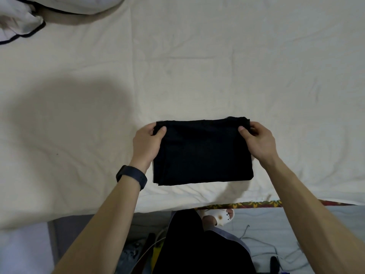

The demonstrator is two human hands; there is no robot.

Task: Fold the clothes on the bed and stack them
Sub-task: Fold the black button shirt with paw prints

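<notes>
A black garment, folded into a rectangle, lies near the front edge of the bed. My left hand pinches its far left corner, thumb on top. The far right corner is pinched by my right hand, also with the thumb on top. That far edge looks slightly raised and bunched at the right. A dark band sits on my left wrist.
A cream sheet covers the bed. White bedding with black piping lies at the far left corner. Below the bed's front edge are my legs, a white slipper and cables on the floor.
</notes>
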